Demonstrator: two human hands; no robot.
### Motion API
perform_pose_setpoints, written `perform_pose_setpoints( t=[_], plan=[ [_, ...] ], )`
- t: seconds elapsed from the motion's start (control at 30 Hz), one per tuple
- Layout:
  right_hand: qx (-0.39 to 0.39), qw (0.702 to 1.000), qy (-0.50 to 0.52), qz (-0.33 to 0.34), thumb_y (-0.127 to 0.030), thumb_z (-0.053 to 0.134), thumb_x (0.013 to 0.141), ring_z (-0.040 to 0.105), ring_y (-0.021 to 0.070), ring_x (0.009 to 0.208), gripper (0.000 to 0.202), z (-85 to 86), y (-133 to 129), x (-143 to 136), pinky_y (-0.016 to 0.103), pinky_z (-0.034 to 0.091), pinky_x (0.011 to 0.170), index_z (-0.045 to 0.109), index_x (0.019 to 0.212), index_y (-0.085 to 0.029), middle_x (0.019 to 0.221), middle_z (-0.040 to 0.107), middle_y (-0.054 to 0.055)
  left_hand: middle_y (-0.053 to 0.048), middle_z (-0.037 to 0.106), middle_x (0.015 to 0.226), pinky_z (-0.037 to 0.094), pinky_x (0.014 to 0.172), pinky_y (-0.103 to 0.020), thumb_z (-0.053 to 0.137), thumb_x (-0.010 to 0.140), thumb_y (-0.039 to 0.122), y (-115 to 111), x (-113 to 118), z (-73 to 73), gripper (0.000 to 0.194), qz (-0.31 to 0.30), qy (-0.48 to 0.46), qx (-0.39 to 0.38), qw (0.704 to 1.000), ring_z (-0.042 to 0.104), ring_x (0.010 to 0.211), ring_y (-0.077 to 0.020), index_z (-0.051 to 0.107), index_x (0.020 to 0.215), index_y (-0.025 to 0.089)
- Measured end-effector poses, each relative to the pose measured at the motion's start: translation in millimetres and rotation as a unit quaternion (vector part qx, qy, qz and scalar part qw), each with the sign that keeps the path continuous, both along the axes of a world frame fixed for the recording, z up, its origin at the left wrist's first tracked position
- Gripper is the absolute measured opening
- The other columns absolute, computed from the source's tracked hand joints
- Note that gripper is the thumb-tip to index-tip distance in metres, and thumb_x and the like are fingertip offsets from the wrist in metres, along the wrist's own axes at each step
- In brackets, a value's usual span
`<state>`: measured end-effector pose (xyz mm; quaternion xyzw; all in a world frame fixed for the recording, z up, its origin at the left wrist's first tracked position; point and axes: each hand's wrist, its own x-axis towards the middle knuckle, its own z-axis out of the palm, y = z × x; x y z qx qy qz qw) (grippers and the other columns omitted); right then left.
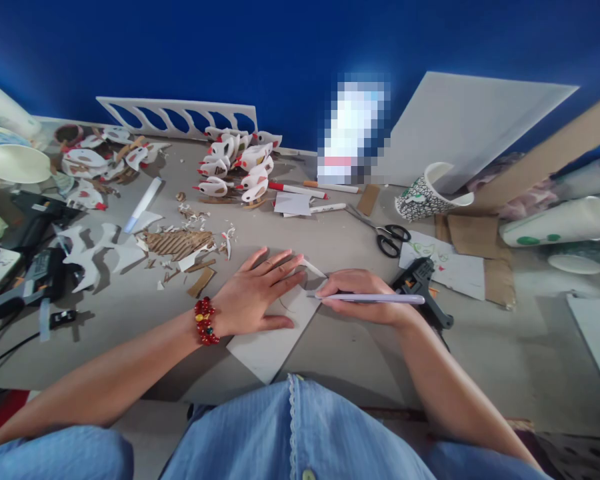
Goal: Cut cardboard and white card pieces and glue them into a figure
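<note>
My left hand lies flat with its fingers spread on a white sheet near the table's front edge. It wears a red bead bracelet at the wrist. In my right hand is a slim pale-purple pen, held in a writing grip. The pen's tip points left, by the sheet's right edge; whether it touches is unclear. A faint curved line shows on the sheet between thumb and fingers. Just beyond the fingertips is a narrow white piece, partly hidden by my left hand.
Several painted white bird figures stand at the back. Cardboard scraps lie to the left. Black scissors and a glue gun sit right of my right hand. Farther back are a patterned paper cup and a leaning white board.
</note>
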<state>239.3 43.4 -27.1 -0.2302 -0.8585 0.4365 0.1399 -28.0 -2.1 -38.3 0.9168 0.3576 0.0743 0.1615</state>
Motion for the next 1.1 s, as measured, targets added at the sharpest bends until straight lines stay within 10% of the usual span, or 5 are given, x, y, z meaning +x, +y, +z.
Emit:
perform_pose_setpoints(
  t=[0.83, 1.1],
  plan=[
    [-0.026, 1.000, -0.007, -0.008, -0.037, 0.054, 0.094, 0.064, 0.0158, 0.074, 0.024, 9.6, 2, 8, 0.025, 0.045, 0.068, 0.068, 0.090, -0.018, 0.082, 0.071, 0.005, -0.012, 0.027, 0.158, 0.009, 0.118, -0.053, 0.049, 0.086, 0.064, 1, -1, -0.2, 0.081, -0.002, -0.012, 0.004, 1.000, 0.020, 0.146, -0.0307, 0.030, 0.149, 0.019],
    [-0.074, 0.942, 0.120, -0.305, -0.036, 0.061, 0.090, 0.060, 0.0146, 0.059, 0.022, 8.3, -14, 3, 0.025, 0.048, 0.052, 0.064, 0.101, -0.018, 0.071, 0.066, 0.002, -0.021, 0.051, 0.136, 0.025, 0.112, -0.053, 0.053, 0.076, 0.072, -6, 5, 3.7, 0.082, 0.135, -0.012, 0.045, 0.990, 0.045, 0.125, -0.0357, 0.052, 0.129, 0.008]
  ],
)
